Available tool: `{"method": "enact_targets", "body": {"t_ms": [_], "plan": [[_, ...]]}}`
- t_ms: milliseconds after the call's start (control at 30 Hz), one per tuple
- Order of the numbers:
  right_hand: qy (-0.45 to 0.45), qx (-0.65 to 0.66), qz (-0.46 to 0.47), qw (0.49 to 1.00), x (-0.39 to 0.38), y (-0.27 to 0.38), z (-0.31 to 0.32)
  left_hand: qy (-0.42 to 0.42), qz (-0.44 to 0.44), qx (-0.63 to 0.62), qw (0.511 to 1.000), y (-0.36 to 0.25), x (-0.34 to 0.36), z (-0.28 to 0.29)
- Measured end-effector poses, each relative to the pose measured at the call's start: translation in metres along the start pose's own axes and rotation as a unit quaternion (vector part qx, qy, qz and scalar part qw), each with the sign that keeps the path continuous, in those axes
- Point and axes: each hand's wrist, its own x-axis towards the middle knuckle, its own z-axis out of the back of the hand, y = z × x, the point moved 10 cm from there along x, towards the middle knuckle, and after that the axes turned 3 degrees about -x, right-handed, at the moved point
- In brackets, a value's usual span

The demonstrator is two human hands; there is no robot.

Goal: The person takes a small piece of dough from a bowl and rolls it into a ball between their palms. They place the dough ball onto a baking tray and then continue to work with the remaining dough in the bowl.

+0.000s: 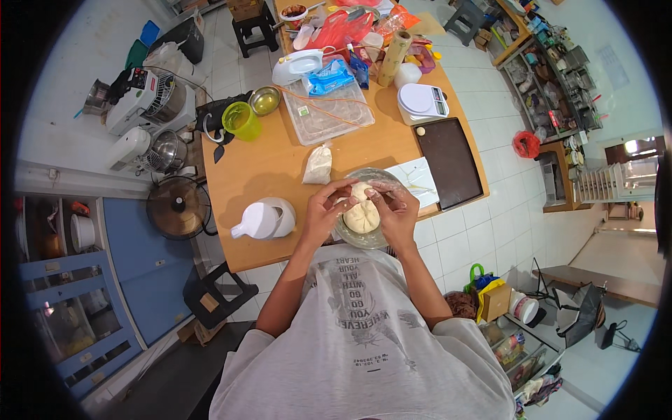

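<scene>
My left hand (329, 206) and my right hand (393, 208) both grip a small lump of pale dough (361, 192) between thumbs and fingers. It is held over a larger dough mass (361, 218) inside a steel bowl (367, 241) at the table's front edge. Beyond the bowl lie a filled clear bag (318, 165) and a white paper (413, 183). At the right is a dark tray (455, 168) with a small pale piece (420, 131) on it. A white jug (262, 220) stands left of my left hand.
The wooden table (245, 168) also holds a green cup (241, 122), small metal bowl (266, 99), plastic lid (322, 119), white scale (423, 103) and cluttered packages (336, 31). Mixers (150, 150) and a fan (178, 206) stand left; shelving (553, 77) stands right.
</scene>
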Motion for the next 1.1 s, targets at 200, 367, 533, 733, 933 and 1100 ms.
{"method": "enact_targets", "body": {"t_ms": [200,367,533,733,933,1100], "plan": [[0.035,-0.141,0.090,0.985,0.002,0.007,-0.004,0.016,-0.111,-0.002,0.994,-0.019,0.003,-0.009],[0.033,-0.135,0.086,0.987,0.001,0.012,-0.004,-0.048,-0.066,-0.031,0.996,-0.018,0.004,-0.008],[0.052,-0.235,0.160,0.957,0.001,0.031,-0.012,-0.054,-0.073,-0.027,0.996,-0.003,0.008,-0.001],[0.042,-0.202,0.149,0.967,0.005,0.020,0.000,-0.016,-0.054,-0.063,0.996,0.001,0.003,-0.018],[0.035,-0.059,0.021,0.997,0.000,-0.002,0.000,-0.021,-0.031,-0.031,0.999,-0.001,-0.003,-0.017],[0.104,0.034,-0.052,0.993,-0.004,-0.012,0.000,-0.020,-0.026,-0.108,0.994,0.019,-0.005,-0.003]]}}
